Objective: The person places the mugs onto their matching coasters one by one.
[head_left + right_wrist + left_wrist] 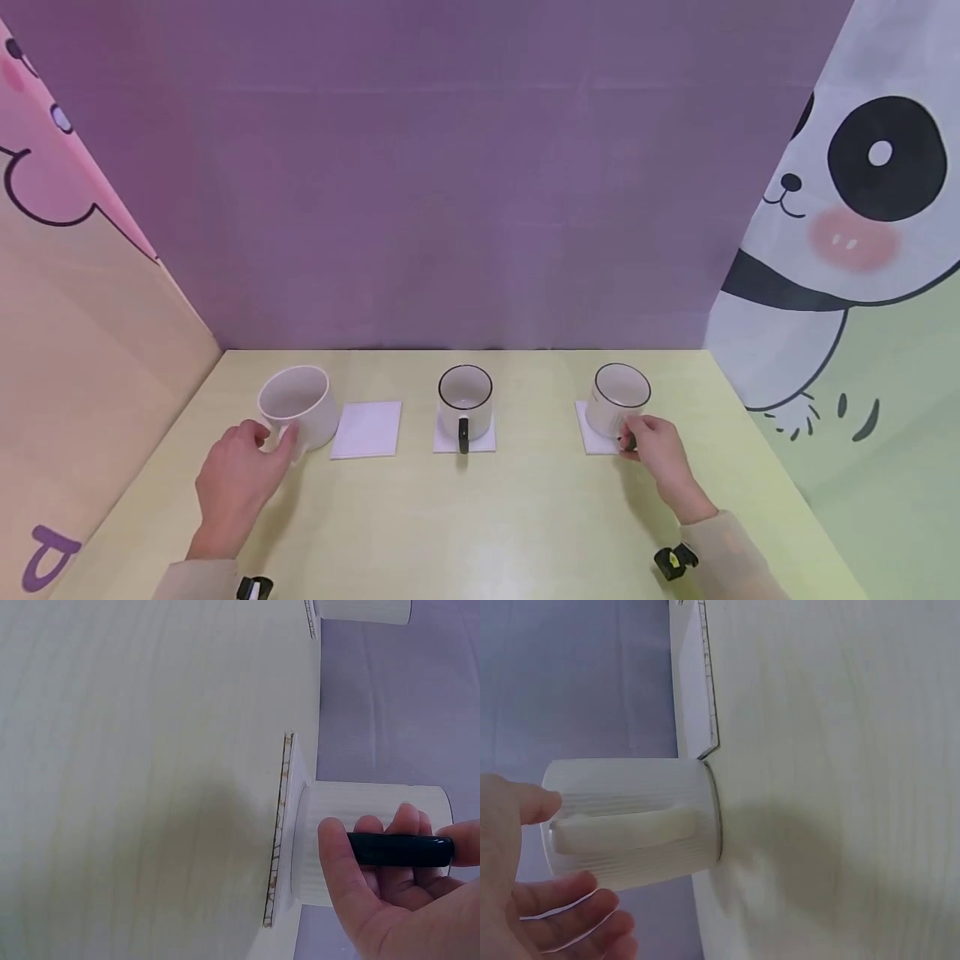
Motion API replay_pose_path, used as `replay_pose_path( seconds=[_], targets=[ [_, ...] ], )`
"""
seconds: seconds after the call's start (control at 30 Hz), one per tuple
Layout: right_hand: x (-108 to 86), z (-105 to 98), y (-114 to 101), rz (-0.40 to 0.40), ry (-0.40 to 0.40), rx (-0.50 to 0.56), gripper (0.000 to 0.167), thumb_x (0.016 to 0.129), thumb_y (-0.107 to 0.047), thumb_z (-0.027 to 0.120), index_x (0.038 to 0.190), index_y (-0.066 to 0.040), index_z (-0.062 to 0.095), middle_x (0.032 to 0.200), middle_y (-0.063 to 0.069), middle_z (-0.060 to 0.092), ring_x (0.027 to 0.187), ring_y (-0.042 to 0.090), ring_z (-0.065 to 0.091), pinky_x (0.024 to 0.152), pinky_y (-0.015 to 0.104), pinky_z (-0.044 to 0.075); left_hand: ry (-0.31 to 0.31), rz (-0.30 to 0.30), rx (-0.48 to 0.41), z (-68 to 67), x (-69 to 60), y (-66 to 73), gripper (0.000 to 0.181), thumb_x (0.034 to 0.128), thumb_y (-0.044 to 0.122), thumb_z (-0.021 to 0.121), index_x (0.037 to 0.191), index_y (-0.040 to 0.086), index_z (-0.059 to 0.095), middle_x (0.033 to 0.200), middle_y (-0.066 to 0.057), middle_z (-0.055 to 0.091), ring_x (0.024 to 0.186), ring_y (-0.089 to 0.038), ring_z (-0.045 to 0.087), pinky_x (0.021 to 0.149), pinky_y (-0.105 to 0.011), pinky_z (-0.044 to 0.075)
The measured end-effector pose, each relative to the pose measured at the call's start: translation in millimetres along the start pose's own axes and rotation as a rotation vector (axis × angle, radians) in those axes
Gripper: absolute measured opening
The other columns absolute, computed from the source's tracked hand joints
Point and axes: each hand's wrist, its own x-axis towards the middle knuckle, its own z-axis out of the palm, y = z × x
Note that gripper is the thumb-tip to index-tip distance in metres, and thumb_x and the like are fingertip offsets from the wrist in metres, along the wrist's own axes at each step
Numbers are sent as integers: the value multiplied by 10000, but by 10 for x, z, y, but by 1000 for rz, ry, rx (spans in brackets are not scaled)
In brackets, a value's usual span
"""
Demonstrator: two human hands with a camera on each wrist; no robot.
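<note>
An all-white mug (318, 417) stands on the table at the left, beside a square white coaster (367, 429). My left hand (243, 471) is at this mug's near side. In the left wrist view its spread thumb and fingers lie on either side of the white handle (626, 831), not closed round it. At the right, a white mug (611, 408) with a dark rim stands on another coaster (592, 443). My right hand (663, 458) holds that mug by its black handle (401, 850), fingers curled about it.
A second dark-rimmed white mug (467, 412) stands on a coaster (486, 442) in the middle, its black handle facing me. A purple backdrop (465, 183) rises behind the pale table (450, 533). Printed panels stand left and right, the right one with a panda (862, 242).
</note>
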Motion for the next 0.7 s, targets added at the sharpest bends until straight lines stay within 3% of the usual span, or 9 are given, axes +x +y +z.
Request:
replay_pose_path(
  seconds=[0.23,0.47,0.63,0.7],
  targets=[
    [-5,18,21,-1,4,16,325,1068,-129,427,987,142,586,846,82,599,781,146,574,759,323,593,-97,-79,-226,80,2,-102,482,967,439,647,1010,-41,668,910,-160,703,845,-305,618,672,-362,446],
    [-17,12,19,16,-3,34,339,1077,-146,429,969,129,596,854,82,595,784,153,573,763,314,589,-172,-202,-458,79,-17,-69,476,1039,412,545,935,-38,661,831,-30,638,814,-163,515,691,-294,438],
    [-22,-6,14,17,-8,36,333,1073,-141,434,966,129,598,869,88,598,791,151,575,784,332,592,-226,-209,-655,66,-18,-61,435,1083,326,469,977,-58,645,829,52,619,838,-75,555,737,-246,518],
    [-26,-13,11,20,2,39,332,1068,-144,436,955,119,603,862,87,600,794,155,575,791,335,593,-239,-205,-696,58,-15,-58,413,1090,292,447,967,-48,647,825,65,624,833,-67,567,741,-241,520]
  ],
)
